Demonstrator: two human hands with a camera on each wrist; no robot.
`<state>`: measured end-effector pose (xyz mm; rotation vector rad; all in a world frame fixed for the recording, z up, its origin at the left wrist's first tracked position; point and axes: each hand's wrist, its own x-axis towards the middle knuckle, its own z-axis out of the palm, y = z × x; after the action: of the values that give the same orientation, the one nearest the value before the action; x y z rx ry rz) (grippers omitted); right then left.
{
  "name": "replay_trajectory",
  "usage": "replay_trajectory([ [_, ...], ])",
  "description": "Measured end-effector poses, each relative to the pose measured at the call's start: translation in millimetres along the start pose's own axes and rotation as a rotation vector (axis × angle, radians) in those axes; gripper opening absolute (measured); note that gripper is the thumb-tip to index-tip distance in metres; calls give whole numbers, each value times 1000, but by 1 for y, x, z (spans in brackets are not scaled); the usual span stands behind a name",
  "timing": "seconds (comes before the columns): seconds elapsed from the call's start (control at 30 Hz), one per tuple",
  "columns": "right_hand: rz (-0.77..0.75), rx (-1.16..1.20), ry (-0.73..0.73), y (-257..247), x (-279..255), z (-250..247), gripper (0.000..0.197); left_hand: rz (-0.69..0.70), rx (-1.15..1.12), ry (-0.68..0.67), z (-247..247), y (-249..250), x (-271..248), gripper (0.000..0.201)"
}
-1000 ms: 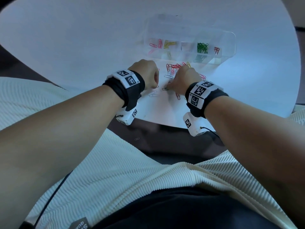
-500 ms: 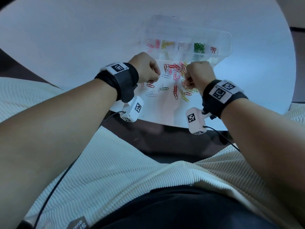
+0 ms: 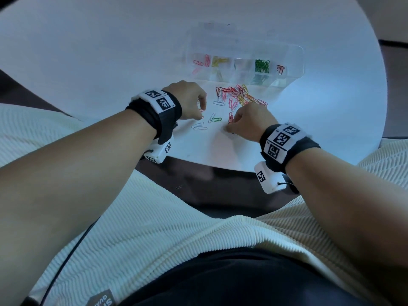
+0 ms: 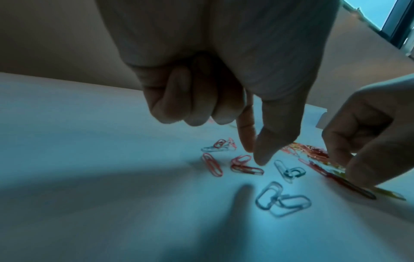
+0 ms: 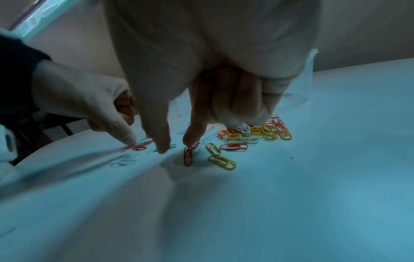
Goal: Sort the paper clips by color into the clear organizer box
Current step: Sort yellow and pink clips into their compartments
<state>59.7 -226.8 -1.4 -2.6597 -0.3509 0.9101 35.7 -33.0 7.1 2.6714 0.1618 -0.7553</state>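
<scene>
The clear organizer box (image 3: pixel 293 60) lies at the back of the white table and holds pink, yellow, green and red clips in separate compartments. In front of it is a loose pile of paper clips (image 3: pixel 237 96). My left hand (image 3: pixel 201 114) points thumb and index down at two pink clips (image 4: pixel 245 166); whether they pinch one is unclear. My right hand (image 3: pixel 230 127) has thumb (image 5: pixel 161 148) and index (image 5: pixel 192 139) spread, the index resting on a red clip (image 5: pixel 188 156). Its other fingers are curled.
Between the hands lie a green clip (image 3: pixel 217 119) and white clips (image 3: pixel 199 127). Yellow clips (image 5: pixel 221 160) lie just right of the red one. The table's near edge (image 3: pixel 220 166) is close to my wrists, and one clip (image 3: pixel 178 187) lies on the dark floor below.
My right hand came down from beside the pile to the table nearer me, onto the red clip. My left hand stayed by the pink clips.
</scene>
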Motion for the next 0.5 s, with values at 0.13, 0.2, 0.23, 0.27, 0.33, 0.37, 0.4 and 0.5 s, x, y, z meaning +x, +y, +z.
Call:
replay_trajectory([
  [0.13,54,-97,23,-2,1,1,30,-17,1,8,6,0,0,13],
  [0.2,78,-96,30,-3,2,2,28,-31,-5,13,7,2,-1,11],
  [0.23,89,-92,30,-3,3,2,27,-31,-4,18,7,3,0,10],
  [0.27,97,-88,30,-3,5,3,27,-30,3,20,7,4,0,10],
  [0.33,113,-79,36,-2,7,6,28,-26,22,27,8,5,0,9],
  [0.37,123,-76,41,-1,9,7,30,-25,28,35,8,5,1,9],
  [0.4,132,-79,48,0,10,9,34,-24,33,44,9,5,2,9],
  [0.5,152,-97,58,1,13,13,47,-13,34,70,10,3,3,12],
])
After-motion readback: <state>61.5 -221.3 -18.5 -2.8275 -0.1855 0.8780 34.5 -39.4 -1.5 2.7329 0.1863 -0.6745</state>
